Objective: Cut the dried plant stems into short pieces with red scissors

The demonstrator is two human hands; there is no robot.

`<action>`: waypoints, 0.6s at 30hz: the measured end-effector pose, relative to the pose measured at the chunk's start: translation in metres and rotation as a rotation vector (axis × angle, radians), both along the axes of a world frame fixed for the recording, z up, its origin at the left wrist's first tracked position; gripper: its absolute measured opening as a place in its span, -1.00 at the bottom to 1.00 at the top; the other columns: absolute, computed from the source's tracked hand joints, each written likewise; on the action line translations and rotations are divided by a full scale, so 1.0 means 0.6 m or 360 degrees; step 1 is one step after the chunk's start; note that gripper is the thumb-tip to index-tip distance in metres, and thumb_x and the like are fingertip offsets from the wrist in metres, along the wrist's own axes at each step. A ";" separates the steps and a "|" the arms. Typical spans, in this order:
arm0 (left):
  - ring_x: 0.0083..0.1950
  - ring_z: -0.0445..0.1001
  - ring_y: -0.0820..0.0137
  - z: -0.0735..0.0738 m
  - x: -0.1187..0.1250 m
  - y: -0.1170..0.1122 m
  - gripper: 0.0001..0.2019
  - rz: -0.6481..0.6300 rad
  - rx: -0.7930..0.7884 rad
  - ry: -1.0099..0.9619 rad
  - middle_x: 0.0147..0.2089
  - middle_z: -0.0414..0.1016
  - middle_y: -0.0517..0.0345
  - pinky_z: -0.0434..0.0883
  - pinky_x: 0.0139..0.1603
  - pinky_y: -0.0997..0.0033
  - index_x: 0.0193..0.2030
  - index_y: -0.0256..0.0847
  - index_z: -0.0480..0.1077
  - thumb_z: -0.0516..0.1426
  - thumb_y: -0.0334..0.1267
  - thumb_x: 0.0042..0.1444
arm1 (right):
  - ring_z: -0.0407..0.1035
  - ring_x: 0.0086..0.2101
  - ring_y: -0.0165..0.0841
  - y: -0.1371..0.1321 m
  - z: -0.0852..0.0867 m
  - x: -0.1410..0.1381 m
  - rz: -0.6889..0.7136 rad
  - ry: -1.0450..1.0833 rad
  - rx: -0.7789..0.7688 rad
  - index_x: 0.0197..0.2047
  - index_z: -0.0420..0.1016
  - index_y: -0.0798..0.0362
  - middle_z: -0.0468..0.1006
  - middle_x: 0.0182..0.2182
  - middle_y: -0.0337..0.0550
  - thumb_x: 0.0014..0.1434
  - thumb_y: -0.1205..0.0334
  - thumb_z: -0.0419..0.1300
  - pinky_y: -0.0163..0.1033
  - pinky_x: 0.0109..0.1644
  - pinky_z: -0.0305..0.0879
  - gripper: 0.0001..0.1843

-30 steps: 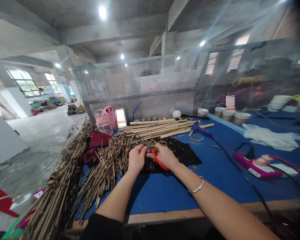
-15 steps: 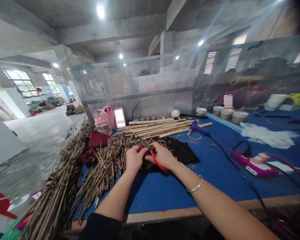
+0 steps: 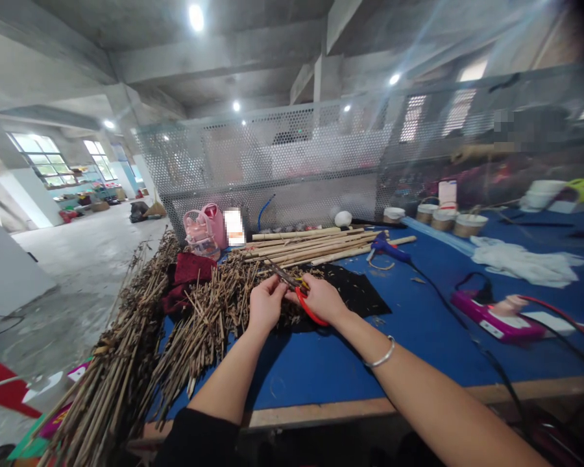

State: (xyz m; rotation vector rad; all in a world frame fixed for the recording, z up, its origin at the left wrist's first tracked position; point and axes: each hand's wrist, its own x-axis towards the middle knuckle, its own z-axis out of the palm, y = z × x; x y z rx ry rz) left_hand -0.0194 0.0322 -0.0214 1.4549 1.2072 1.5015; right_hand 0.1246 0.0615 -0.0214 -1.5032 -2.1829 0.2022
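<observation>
My right hand [image 3: 322, 297] grips red-handled scissors [image 3: 305, 301] whose dark blades point up and to the left. My left hand [image 3: 267, 302] is closed in a pinch right at the blades, holding a thin dry twig. Both hands hover over a black cloth [image 3: 355, 295] strewn with cut bits, on a blue table [image 3: 418, 337]. A silver bracelet [image 3: 380, 358] circles my right wrist. A heap of short dry twigs [image 3: 209, 318] lies just left of my hands.
A long bundle of brown stalks [image 3: 121, 363] hangs over the table's left edge. Pale bamboo sticks [image 3: 321, 246], a blue glue gun [image 3: 387, 248], a pink bottle [image 3: 209, 233], tape rolls [image 3: 448, 222], white cloth [image 3: 525, 263] and a pink device [image 3: 491, 318] with cables lie beyond. Perforated metal screen [image 3: 296, 162] behind.
The hands stay together at the twig pile; the scissors shift slightly, and the view moves a little.
</observation>
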 end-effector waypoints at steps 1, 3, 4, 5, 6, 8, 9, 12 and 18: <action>-0.35 0.44 0.43 -0.001 0.000 0.001 -0.77 0.0003 -0.0002 -0.0015 -0.36 0.53 0.13 0.35 -0.28 0.50 -0.20 -0.29 0.46 0.09 -0.31 0.00 | 0.40 -0.41 -0.27 0.001 0.000 0.000 -0.0009 -0.0014 -0.0004 -0.36 0.28 0.01 0.50 -0.47 -0.13 0.00 -0.22 0.07 -0.34 -0.46 0.03 -0.57; -0.36 0.44 0.44 -0.003 0.000 0.003 -0.74 0.0011 -0.0028 -0.0069 -0.34 0.53 0.12 0.36 -0.29 0.50 -0.15 -0.29 0.44 0.09 -0.31 0.00 | 0.41 -0.40 -0.27 0.000 0.001 -0.001 -0.0020 -0.0045 -0.0034 -0.36 0.28 0.01 0.50 -0.47 -0.12 0.00 -0.22 0.07 -0.34 -0.46 0.03 -0.57; -0.36 0.45 0.44 -0.003 0.000 0.004 -0.73 0.0015 -0.0050 -0.0100 -0.32 0.53 0.11 0.36 -0.29 0.50 -0.14 -0.29 0.44 0.08 -0.31 0.00 | 0.41 -0.40 -0.26 0.000 0.002 -0.002 -0.0020 -0.0061 -0.0050 -0.35 0.28 0.01 0.50 -0.47 -0.12 0.01 -0.22 0.07 -0.34 -0.46 0.03 -0.57; -0.36 0.45 0.44 -0.003 -0.001 0.004 -0.72 0.0024 -0.0074 -0.0124 -0.31 0.53 0.10 0.36 -0.29 0.49 -0.13 -0.29 0.44 0.08 -0.31 0.00 | 0.41 -0.39 -0.26 -0.001 0.003 -0.002 -0.0015 -0.0074 -0.0065 -0.33 0.28 0.01 0.50 -0.46 -0.12 0.00 -0.22 0.08 -0.33 -0.45 0.03 -0.56; -0.36 0.45 0.43 -0.002 -0.001 0.004 -0.73 0.0033 -0.0095 -0.0130 -0.31 0.53 0.09 0.36 -0.29 0.49 -0.15 -0.30 0.44 0.08 -0.31 0.00 | 0.41 -0.39 -0.26 -0.003 0.003 -0.003 -0.0001 -0.0080 -0.0078 -0.31 0.28 0.02 0.50 -0.45 -0.13 0.00 -0.22 0.09 -0.33 -0.45 0.03 -0.56; -0.35 0.45 0.42 -0.002 -0.001 0.004 -0.76 0.0045 -0.0112 -0.0095 -0.32 0.53 0.09 0.36 -0.29 0.49 -0.20 -0.31 0.46 0.08 -0.31 -0.01 | 0.41 -0.37 -0.27 -0.006 0.004 -0.004 0.0040 -0.0062 -0.0081 -0.26 0.26 0.03 0.50 -0.40 -0.13 -0.02 -0.20 0.11 -0.33 -0.43 0.05 -0.53; -0.36 0.45 0.42 -0.002 -0.002 0.003 -0.77 0.0047 -0.0104 -0.0057 -0.33 0.53 0.09 0.36 -0.29 0.48 -0.22 -0.31 0.47 0.08 -0.32 -0.01 | 0.40 -0.36 -0.28 -0.007 0.004 -0.005 0.0067 -0.0041 -0.0066 -0.24 0.25 0.04 0.49 -0.37 -0.13 -0.02 -0.20 0.12 -0.33 -0.42 0.06 -0.52; -0.37 0.45 0.40 -0.003 -0.003 0.000 -0.79 0.0067 -0.0072 0.0059 -0.39 0.53 0.11 0.36 -0.30 0.48 -0.27 -0.29 0.49 0.07 -0.32 -0.01 | 0.38 -0.32 -0.30 -0.010 0.004 -0.006 0.0137 -0.0001 0.0022 -0.25 0.23 0.06 0.46 -0.30 -0.09 -0.04 -0.19 0.13 -0.33 -0.37 0.10 -0.51; -0.37 0.47 0.38 0.001 -0.003 -0.007 -0.79 0.0111 -0.0066 0.0168 -0.41 0.53 0.12 0.35 -0.32 0.48 -0.28 -0.26 0.51 0.08 -0.31 -0.01 | 0.40 -0.31 -0.27 -0.012 0.007 -0.006 0.0088 -0.0049 -0.0045 -0.21 0.24 0.05 0.48 -0.33 -0.08 -0.01 -0.20 0.11 -0.31 -0.36 0.10 -0.50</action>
